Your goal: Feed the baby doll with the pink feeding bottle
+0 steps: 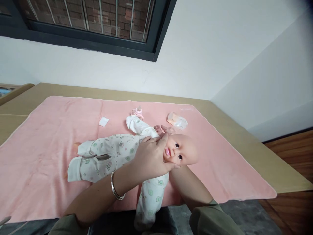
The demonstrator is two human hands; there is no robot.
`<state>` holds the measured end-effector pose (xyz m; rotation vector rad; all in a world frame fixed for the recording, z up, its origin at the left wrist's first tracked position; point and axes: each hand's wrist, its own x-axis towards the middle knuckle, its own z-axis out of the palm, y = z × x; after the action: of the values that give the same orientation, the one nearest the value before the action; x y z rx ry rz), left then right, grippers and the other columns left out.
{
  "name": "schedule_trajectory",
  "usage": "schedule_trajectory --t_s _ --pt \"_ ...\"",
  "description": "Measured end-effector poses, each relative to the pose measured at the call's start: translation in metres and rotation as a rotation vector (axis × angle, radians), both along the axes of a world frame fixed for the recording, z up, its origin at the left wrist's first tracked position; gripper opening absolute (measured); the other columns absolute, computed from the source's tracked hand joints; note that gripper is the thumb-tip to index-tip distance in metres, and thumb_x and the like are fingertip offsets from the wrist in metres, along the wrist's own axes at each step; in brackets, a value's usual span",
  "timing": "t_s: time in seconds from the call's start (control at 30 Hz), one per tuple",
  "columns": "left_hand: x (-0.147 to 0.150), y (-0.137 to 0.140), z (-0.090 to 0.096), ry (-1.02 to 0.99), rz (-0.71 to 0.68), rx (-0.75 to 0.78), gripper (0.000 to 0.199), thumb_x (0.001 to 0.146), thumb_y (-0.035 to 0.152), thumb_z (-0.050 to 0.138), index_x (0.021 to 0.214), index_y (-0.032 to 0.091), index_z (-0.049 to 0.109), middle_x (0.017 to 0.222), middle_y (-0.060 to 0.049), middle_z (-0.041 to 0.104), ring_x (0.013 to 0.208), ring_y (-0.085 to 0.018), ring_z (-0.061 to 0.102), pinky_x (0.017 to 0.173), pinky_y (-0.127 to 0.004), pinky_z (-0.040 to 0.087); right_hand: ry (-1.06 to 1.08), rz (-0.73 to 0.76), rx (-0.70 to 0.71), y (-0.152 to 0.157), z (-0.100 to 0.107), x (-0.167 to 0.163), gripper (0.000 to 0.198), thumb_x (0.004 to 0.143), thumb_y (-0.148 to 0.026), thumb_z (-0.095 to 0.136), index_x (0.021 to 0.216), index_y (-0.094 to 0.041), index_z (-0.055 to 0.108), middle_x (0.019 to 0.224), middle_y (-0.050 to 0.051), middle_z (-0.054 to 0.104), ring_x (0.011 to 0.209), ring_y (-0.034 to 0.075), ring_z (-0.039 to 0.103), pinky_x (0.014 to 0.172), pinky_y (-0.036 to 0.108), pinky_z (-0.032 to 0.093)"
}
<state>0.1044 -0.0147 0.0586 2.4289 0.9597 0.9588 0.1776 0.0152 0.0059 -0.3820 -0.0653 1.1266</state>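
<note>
Wearing olive sleeves (pixel 215 218) at the very near edge, pushed up from bare forearms, with a silver bangle (pixel 113 185) round the left wrist. Clasping a doll (pixel 187 148) at the neck and lower face with the left hand (pixel 150 158), curled closed, thumb along the near cheek and fingers toward the far side of the neck. Reaching under the doll's head with the right hand (pixel 168 130), mostly hidden, showing only some fingers past the far side of the neck; cannot tell how far closed.

Lying face up across a pink blanket (pixel 53 140), head to the right and feet to the left. Dressed in a white printed outfit (pixel 132 143), with the near arm draped over the blanket's near edge.

Beyond the doll, on the blanket: a pink bottle (pixel 137 112) just past the far cuff, a small white square (pixel 104 121) farther left, a clear packet (pixel 177 120) to the right, near the head. Underneath, a tan tabletop (pixel 259 156); far left, a dark window frame (pixel 97 37).
</note>
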Motion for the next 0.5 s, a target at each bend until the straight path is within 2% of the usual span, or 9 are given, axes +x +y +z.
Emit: schedule_trajectory --t_s 0.03,0.1,0.17,0.23,0.3,0.37,0.43,0.5 --pt "0.001 0.0 -0.001 0.009 -0.003 0.002 0.076 0.058 0.046 0.068 0.12 0.017 0.037 0.097 -0.005 0.059 0.095 -0.022 0.052 0.086 -0.036 0.037 -0.109 -0.12 0.065 -0.003 -0.002 -0.009 0.11 0.043 -0.073 -0.028 0.106 -0.03 0.052 0.111 0.0 0.05 0.121 0.0 0.028 0.096 0.021 0.037" --pt "0.003 0.0 -0.003 0.031 -0.001 0.001 0.078 0.058 0.044 0.069 0.122 0.015 0.035 0.094 -0.006 0.06 0.095 -0.022 0.052 0.086 -0.037 0.037 -0.325 -0.179 0.087 -0.009 -0.006 -0.023 0.101 0.048 -0.08 -0.013 0.113 -0.032 0.048 0.123 -0.005 0.041 0.128 -0.002 0.011 0.1 0.021 0.033" --pt "0.004 0.0 -0.005 0.045 -0.005 -0.002 0.079 0.058 0.043 0.069 0.123 0.014 0.035 0.096 -0.006 0.06 0.095 -0.022 0.052 0.086 -0.037 0.037 -0.472 -0.116 0.088 -0.015 -0.009 -0.028 0.093 0.047 -0.087 0.011 0.118 -0.035 0.042 0.128 -0.008 0.036 0.129 -0.001 -0.003 0.105 0.024 0.028" --pt "0.004 0.002 -0.006 0.053 -0.014 -0.005 0.08 0.057 0.042 0.07 0.124 0.015 0.035 0.099 -0.007 0.06 0.095 -0.022 0.052 0.086 -0.036 0.037 -0.523 -0.064 0.086 -0.021 -0.009 -0.027 0.093 0.044 -0.086 0.026 0.122 -0.037 0.037 0.13 -0.009 0.033 0.127 -0.001 -0.012 0.108 0.026 0.024" --pt "0.003 0.003 -0.007 0.067 -0.026 -0.012 0.079 0.057 0.041 0.07 0.124 0.016 0.036 0.1 -0.007 0.06 0.095 -0.022 0.053 0.085 -0.035 0.037 -0.5 -0.061 0.056 -0.027 -0.006 -0.024 0.082 0.052 -0.081 0.028 0.121 -0.037 0.038 0.133 -0.013 0.026 0.126 -0.001 -0.014 0.109 0.024 0.021" --pt "0.003 0.004 -0.008 0.084 -0.026 -0.017 0.077 0.059 0.039 0.069 0.124 0.016 0.036 0.101 -0.006 0.06 0.094 -0.023 0.053 0.085 -0.035 0.038 -0.452 -0.064 0.011 -0.032 -0.004 -0.023 0.063 0.066 -0.069 0.027 0.117 -0.036 0.043 0.135 -0.019 0.017 0.127 -0.002 -0.011 0.108 0.021 0.022" --pt "0.003 0.005 -0.009 0.097 -0.014 -0.024 0.076 0.061 0.04 0.067 0.125 0.017 0.035 0.1 -0.006 0.06 0.094 -0.023 0.054 0.085 -0.036 0.038 -0.42 -0.058 -0.017 -0.034 -0.004 -0.022 0.045 0.075 -0.054 0.029 0.111 -0.035 0.048 0.134 -0.02 0.016 0.127 -0.003 -0.005 0.106 0.019 0.024" --pt "0.003 0.006 -0.009 0.106 -0.009 -0.032 0.075 0.062 0.042 0.065 0.126 0.017 0.034 0.098 -0.006 0.061 0.092 -0.023 0.054 0.084 -0.036 0.038 -0.412 -0.064 -0.03 -0.033 -0.006 -0.022 0.042 0.078 -0.047 0.027 0.112 -0.035 0.047 0.134 -0.018 0.02 0.127 -0.004 0.001 0.105 0.018 0.025"
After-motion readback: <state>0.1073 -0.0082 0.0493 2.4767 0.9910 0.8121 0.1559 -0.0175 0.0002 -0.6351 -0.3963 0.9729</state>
